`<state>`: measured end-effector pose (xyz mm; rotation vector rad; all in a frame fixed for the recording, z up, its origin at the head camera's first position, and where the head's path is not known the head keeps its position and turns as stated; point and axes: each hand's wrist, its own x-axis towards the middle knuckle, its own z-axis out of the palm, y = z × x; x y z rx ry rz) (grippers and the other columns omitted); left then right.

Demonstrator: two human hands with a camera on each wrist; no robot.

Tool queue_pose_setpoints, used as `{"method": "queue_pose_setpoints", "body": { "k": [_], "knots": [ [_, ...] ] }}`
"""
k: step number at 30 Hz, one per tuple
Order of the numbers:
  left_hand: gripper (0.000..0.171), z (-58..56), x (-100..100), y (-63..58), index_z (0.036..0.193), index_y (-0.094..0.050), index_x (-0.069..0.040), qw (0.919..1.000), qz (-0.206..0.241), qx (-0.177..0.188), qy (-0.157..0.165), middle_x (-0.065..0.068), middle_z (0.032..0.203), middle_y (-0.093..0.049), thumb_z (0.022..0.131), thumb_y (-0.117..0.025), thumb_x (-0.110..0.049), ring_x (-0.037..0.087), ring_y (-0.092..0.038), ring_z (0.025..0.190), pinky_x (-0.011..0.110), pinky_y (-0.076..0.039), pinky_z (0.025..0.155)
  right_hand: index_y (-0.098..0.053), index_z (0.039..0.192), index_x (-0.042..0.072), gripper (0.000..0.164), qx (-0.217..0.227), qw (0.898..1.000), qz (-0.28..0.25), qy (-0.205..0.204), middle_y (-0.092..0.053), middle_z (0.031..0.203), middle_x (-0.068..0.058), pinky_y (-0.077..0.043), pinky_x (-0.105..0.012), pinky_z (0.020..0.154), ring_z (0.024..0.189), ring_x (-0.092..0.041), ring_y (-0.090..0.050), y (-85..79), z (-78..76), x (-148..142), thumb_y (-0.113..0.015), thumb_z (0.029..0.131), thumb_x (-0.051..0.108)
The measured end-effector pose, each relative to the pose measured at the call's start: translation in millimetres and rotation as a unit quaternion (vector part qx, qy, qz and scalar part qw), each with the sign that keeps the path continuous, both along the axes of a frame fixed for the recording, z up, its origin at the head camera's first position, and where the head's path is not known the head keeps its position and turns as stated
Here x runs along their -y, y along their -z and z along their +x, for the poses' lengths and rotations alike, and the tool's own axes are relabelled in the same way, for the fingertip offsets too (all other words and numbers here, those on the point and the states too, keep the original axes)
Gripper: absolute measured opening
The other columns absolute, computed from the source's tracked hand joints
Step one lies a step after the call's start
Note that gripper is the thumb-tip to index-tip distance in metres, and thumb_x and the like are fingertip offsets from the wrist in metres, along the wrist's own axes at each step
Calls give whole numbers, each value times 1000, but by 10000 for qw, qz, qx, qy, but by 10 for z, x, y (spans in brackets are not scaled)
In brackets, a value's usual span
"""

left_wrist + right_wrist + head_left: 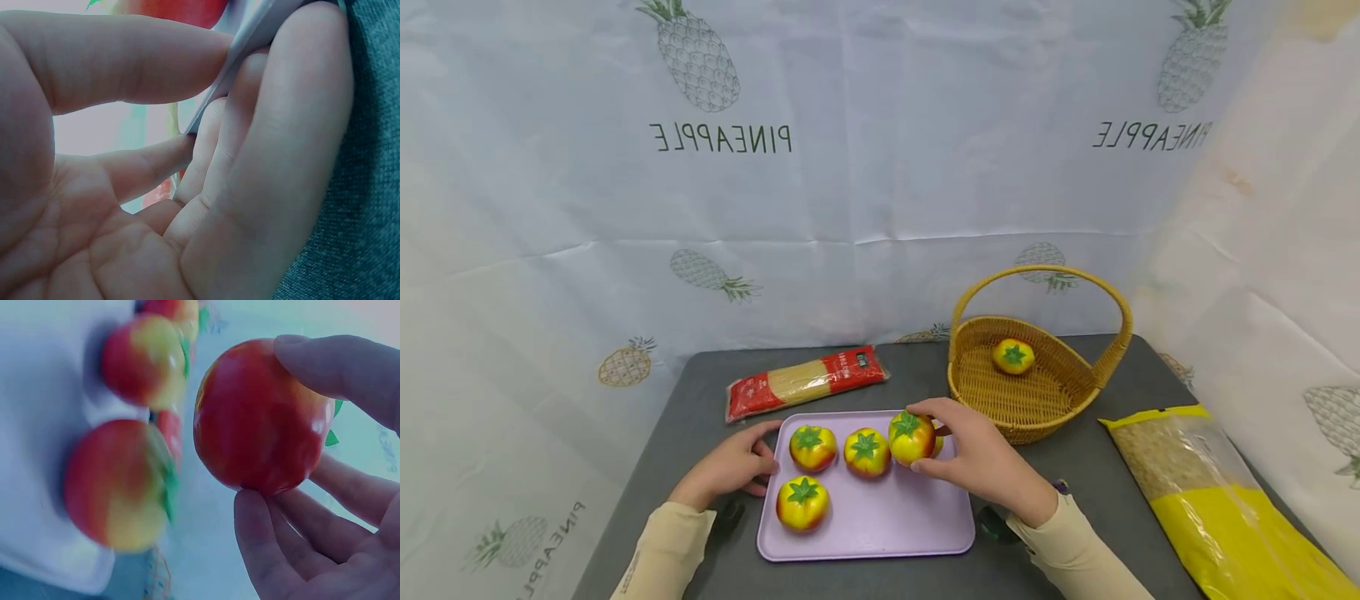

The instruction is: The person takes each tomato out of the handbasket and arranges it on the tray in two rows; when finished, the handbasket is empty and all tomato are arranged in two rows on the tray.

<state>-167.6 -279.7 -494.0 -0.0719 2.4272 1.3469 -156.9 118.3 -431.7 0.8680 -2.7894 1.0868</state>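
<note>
My right hand [977,458] holds a glossy yellow-and-red tomato [910,439] with a green star-shaped top, above the right part of a lilac tray [895,525]. In the right wrist view that tomato [262,419] is pinched between thumb and fingertips, apart from the others. Three more tomatoes lie on the tray: one back left [812,448], one beside it [867,453], one front left [802,503]. Another tomato [938,445] is mostly hidden behind my right fingers. My left hand [733,462] grips the tray's left rim [256,37], thumb against one side and fingers on the other.
A wicker basket [1000,400] with a tall handle stands back right, one tomato [1013,357] inside. A red-ended pack of noodles [805,383] lies behind the tray. On the right lies a yellow, partly clear bag [1225,500]. Pineapple-print cloth [880,183] hangs behind the dark table [700,392].
</note>
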Motion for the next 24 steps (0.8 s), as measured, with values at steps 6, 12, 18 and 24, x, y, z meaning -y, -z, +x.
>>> {"method": "queue_pose_setpoints", "body": {
  "k": [6,12,18,24],
  "knots": [
    [76,-6,12,6,162,-44,-7,10000,-25,-31,12,12,97,-61,91,-72,-8,24,-65,78,40,-68,68,-64,144,25,67,221,9983,53,-537,-67,140,9,-64,-35,98,116,-10,-66,153,113,189,-94,84,28],
    [76,-6,0,-2,161,-45,-8,10000,-5,2,19,13,97,-62,91,-73,-8,24,-66,79,40,-68,69,-63,147,23,68,640,9927,75,-1023,-65,142,6,-63,-32,102,121,-10,-65,236,225,326,-92,86,27],
    [76,-6,-7,-25,162,-44,-7,10000,-28,30,4,13,97,-62,91,-72,-8,24,-66,78,40,-68,69,-62,147,25,68,731,9901,238,-1175,-63,144,8,-62,-29,102,123,-7,-62,268,282,413,-91,86,28],
    [77,5,-18,-54,162,-44,-7,10000,-21,79,-23,13,97,-61,91,-73,-8,25,-66,76,39,-68,68,-63,145,27,65,598,9893,478,-1243,-63,144,11,-57,-34,112,126,-6,-60,337,322,478,-91,86,29]
  ]
}}
